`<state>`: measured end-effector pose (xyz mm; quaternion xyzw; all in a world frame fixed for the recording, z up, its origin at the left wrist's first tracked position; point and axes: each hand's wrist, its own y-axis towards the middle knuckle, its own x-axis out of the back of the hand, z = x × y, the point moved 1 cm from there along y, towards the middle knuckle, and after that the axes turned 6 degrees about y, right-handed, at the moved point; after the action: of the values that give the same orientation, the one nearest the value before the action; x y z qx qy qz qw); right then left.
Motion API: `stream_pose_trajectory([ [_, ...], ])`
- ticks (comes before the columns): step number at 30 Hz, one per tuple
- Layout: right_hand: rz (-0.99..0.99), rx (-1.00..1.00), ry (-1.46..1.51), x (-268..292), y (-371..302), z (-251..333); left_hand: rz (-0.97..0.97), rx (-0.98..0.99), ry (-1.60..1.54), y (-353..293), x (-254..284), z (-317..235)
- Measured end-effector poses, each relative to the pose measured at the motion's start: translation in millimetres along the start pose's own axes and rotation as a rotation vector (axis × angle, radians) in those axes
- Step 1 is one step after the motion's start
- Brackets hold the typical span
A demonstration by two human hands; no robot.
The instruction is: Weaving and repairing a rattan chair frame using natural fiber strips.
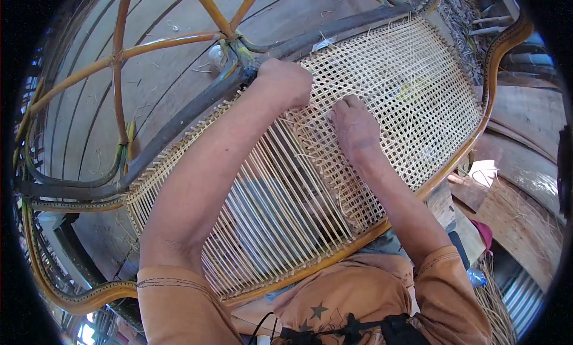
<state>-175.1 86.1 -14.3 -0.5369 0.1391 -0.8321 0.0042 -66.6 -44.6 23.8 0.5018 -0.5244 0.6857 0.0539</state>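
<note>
Pale woven cane (418, 100) just under left hand (285, 82) and right hand (357, 127), both curled (grasp unclear).

On my right I see a bottle (476, 277), red cloth (483, 233) and plywood (518, 234). Corrugated metal (526, 300) shows near the bottle; boards (170, 70) spread ahead to my left.

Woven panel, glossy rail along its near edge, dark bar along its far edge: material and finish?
Woven panel: probably cane or rattan, unvarnished-looking; pale thin strands, latticed on the right.
Near rail: likely rattan or bent wood, varnished-looking; orange-brown with bright highlights.
Far bar: perhaps a painted or stained pole; dark grey, duller, core material unclear.
</note>
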Motion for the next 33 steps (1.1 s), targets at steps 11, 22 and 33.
stream_pose_trajectory([
  [11, 0.053, -0.102, 0.719, 13, 23, 18, -0.071, 0.117, -0.033, -27, 20, 22],
  [22, 0.264, -0.290, 0.380, 14, 16, -3, -0.066, -0.125, 0.009, 1, 3, -9],
  [33, 0.282, -0.268, 0.209, 6, 26, 4, -0.123, -0.208, 0.065, 9, -4, -13],
])
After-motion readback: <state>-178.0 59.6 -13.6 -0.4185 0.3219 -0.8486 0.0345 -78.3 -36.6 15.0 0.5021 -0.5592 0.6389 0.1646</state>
